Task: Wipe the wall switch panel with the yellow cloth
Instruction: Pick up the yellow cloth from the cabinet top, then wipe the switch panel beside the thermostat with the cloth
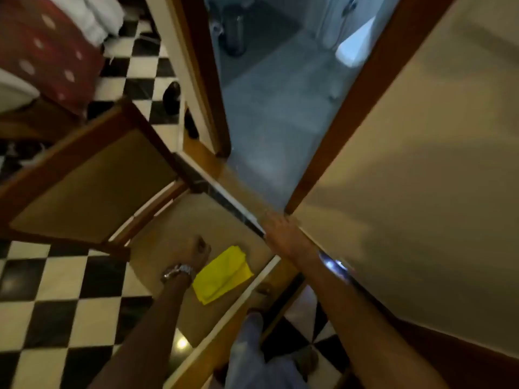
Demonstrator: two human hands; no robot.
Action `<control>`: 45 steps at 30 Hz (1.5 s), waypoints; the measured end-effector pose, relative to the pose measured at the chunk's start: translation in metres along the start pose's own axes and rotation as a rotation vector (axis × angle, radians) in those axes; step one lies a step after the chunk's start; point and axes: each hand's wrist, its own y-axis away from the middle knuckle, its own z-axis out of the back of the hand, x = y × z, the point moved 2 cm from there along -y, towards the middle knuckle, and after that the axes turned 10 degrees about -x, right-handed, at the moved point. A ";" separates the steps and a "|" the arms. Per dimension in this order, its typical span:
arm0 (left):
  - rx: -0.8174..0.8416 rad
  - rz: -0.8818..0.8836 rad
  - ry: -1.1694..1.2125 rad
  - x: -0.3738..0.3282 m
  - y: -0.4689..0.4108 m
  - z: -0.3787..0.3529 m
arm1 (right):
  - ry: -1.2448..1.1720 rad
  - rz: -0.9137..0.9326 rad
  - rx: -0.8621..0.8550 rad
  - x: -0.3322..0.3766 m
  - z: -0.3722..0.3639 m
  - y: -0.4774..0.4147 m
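A folded yellow cloth [222, 275] lies flat on a beige tabletop [179, 228] with a wooden rim. My left hand [198, 249], a metal watch on its wrist, hovers just left of the cloth with its fingers curled and nothing in them. My right hand [280, 228] is stretched forward to the table's far corner, at the foot of the wooden door frame [351, 102]. Its fingers are extended and blurred, and it holds nothing. No wall switch panel shows in this view.
A beige wall [421, 164] fills the right side. The doorway opens onto a grey bathroom floor [275, 113] with a dark bin [234, 32]. A wooden chair with a beige seat [92, 186] stands on the left, on black-and-white tiles [56, 290]. A red dotted cushion [42, 46] lies at top left.
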 end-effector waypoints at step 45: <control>0.515 -1.338 -0.332 -0.491 0.208 0.083 | -0.821 -0.955 -1.466 -0.113 0.212 0.389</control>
